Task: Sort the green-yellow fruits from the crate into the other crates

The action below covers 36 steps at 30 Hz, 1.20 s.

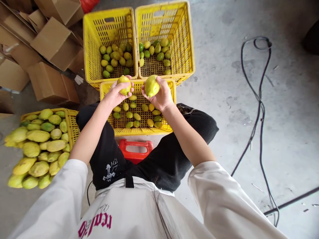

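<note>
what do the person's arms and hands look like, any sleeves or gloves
Both hands are bare, with no gloves, rings or watch visible: the left hand and the right hand. The forearms are uncovered too. Loose white short sleeves end near the elbows on each arm, part of a white shirt with pink lettering on the front.

Yellow-green fruits (124,84) over yellow slatted crates (109,43), beside a red stool (136,150) and brown cartons (52,43).

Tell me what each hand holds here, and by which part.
The left hand cups a yellow-green fruit around its underside, fingertips on its sides. The right hand grips a greener fruit around its lower half, thumb side up.
</note>
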{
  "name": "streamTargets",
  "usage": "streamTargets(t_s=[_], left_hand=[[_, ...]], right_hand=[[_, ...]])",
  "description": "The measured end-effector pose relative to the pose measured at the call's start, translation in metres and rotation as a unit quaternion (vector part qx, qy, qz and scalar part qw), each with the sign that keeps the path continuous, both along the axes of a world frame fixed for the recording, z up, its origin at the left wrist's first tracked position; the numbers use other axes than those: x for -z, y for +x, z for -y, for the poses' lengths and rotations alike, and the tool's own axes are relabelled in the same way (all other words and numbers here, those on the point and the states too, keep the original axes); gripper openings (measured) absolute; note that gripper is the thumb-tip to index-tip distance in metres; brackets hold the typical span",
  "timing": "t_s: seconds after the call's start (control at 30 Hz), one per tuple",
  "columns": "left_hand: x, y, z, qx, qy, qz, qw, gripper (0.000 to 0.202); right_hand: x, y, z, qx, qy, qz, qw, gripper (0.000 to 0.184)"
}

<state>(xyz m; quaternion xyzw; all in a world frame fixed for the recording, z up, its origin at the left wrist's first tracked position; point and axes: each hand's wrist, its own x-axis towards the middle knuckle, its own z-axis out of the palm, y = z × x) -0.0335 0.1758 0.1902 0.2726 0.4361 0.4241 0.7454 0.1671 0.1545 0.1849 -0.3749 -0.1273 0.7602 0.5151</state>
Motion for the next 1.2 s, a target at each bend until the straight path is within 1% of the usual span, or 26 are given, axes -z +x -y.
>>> streamTargets(t_s=[0.1, 0.2, 0.3, 0.4, 0.53, 0.67, 0.77, 0.9, 0.97, 1.07, 1.2], left_hand=[[-0.003, 0.002, 0.001, 0.002, -0.02, 0.007, 1.0, 0.022], [-0.007, 0.001, 0.0, 0.011, -0.043, 0.021, 0.999, 0.024], [-0.006, 0.0, -0.001, 0.025, -0.046, 0.016, 0.999, 0.027], [-0.003, -0.001, -0.002, 0.027, -0.047, 0.006, 0.998, 0.026], [0.0, 0.0, -0.001, 0.013, -0.043, -0.014, 0.999, 0.025], [-0.001, 0.001, 0.001, -0.014, -0.038, -0.019, 0.999, 0.024], [-0.002, 0.003, 0.002, -0.026, -0.032, -0.022, 0.999, 0.023], [0.0, 0.004, 0.001, -0.022, -0.034, -0.027, 0.999, 0.03], [0.001, 0.004, 0.0, -0.017, -0.04, -0.023, 0.999, 0.031], [0.0, 0.005, -0.002, -0.013, -0.056, -0.013, 0.998, 0.025], [-0.004, 0.005, -0.002, -0.025, -0.055, 0.008, 0.998, 0.023]], right_hand=[[0.005, -0.002, 0.002, 0.006, -0.017, -0.001, 1.0, 0.027], [0.007, -0.003, 0.004, -0.018, -0.016, -0.009, 1.0, 0.034], [0.004, -0.003, 0.004, -0.026, -0.019, 0.0, 0.999, 0.032], [0.002, -0.001, 0.004, -0.008, -0.015, -0.009, 1.0, 0.031], [0.002, 0.003, 0.0, 0.005, 0.001, -0.025, 1.0, 0.028], [0.004, 0.001, -0.001, -0.021, 0.009, 0.006, 1.0, 0.018], [0.01, -0.003, 0.001, -0.028, -0.013, 0.026, 0.999, 0.02], [0.021, -0.007, 0.002, -0.014, -0.065, 0.002, 0.998, 0.031], [0.024, -0.008, 0.001, -0.013, -0.088, -0.001, 0.996, 0.033], [0.019, -0.007, -0.001, -0.005, -0.091, 0.014, 0.996, 0.032], [0.005, -0.002, -0.003, 0.002, -0.057, 0.002, 0.998, 0.026]])
